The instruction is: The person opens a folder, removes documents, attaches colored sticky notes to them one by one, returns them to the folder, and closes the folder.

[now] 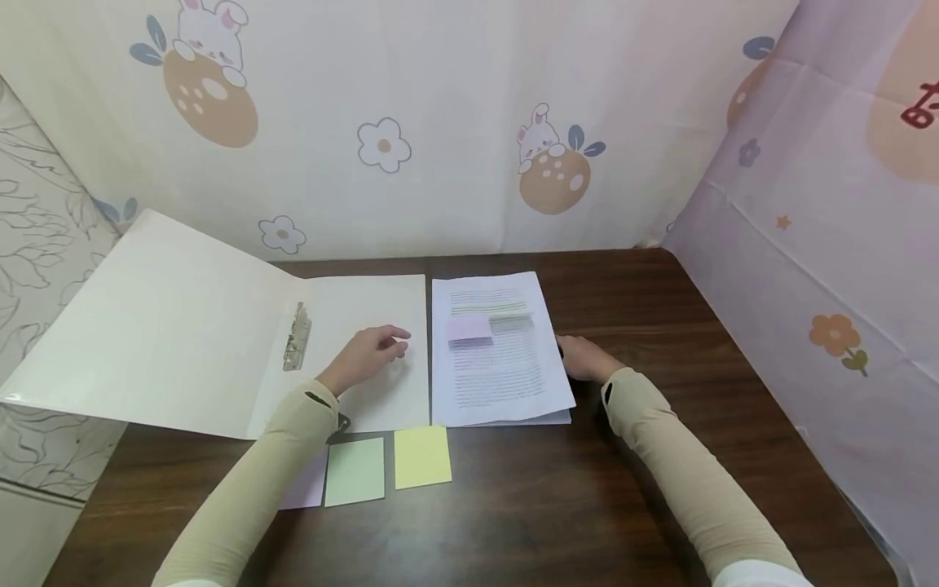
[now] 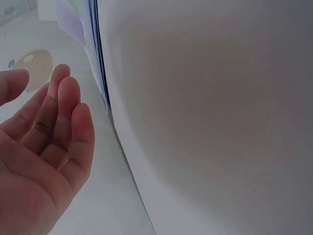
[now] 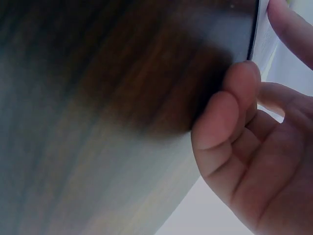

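A stack of printed papers [image 1: 513, 391] lies on the table, with a lilac sticky note [image 1: 469, 328] on its top sheet. At the stack's right edge is my right hand [image 1: 587, 359], its fingertips partly hidden there. In the right wrist view its curled fingers [image 3: 215, 120] meet the paper's edge close to the tabletop; whether they grip it is unclear. My left hand [image 1: 370, 350] hovers over the right half of an open white binder [image 1: 389, 302], fingers loosely bent and holding nothing. The binder's metal clip [image 1: 297, 336] stands near its spine.
In front of the binder lie a yellow sticky pad [image 1: 423, 458], a green sticky pad [image 1: 355, 471] and a purple sticky pad [image 1: 306, 485], the last partly behind my left sleeve. The binder's raised cover [image 1: 161, 326] leans at left. A patterned curtain [image 1: 455, 204] hangs behind the table.
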Demonstrator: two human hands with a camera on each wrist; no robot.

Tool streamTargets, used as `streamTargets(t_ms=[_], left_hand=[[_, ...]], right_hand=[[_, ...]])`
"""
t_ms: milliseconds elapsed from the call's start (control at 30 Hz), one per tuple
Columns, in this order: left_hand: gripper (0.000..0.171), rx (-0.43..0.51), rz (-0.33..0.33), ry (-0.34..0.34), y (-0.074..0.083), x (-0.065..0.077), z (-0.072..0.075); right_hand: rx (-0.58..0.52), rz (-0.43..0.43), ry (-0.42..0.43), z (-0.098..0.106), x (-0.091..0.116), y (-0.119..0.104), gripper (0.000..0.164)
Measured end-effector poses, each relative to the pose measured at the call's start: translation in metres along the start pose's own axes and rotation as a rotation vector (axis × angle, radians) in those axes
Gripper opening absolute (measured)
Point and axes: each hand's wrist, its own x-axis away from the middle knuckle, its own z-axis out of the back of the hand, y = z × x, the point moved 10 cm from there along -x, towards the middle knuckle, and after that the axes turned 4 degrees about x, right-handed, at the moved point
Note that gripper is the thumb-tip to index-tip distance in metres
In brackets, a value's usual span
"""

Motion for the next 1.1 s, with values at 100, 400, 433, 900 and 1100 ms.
streamTargets(t_ms=[100, 400, 433, 900, 1100], left_hand=[[0.034, -0.007, 0.002, 0.004, 0.002, 0.0, 0.004], [0.034, -0.028, 0.03, 0.005, 0.003, -0.001, 0.008], [0.034, -0.035, 0.03, -0.001, 0.002, -0.002, 0.005], [0.052, -0.224, 0.029, -0.144, 0.01, -0.021, -0.05], [0.06, -0.346, 0.024, -0.177, 0.018, -0.02, -0.062]], right_hand=[[-0.027, -0.079, -0.02, -0.002, -0.003, 0.007, 0.061], [-0.035, -0.103, -0.04, -0.004, 0.0, 0.007, 0.064], [-0.037, -0.106, -0.042, -0.004, 0.0, 0.007, 0.064], [-0.044, -0.104, -0.045, -0.004, 0.001, 0.006, 0.063], [-0.099, -0.069, -0.033, -0.002, 0.0, 0.011, 0.059]])
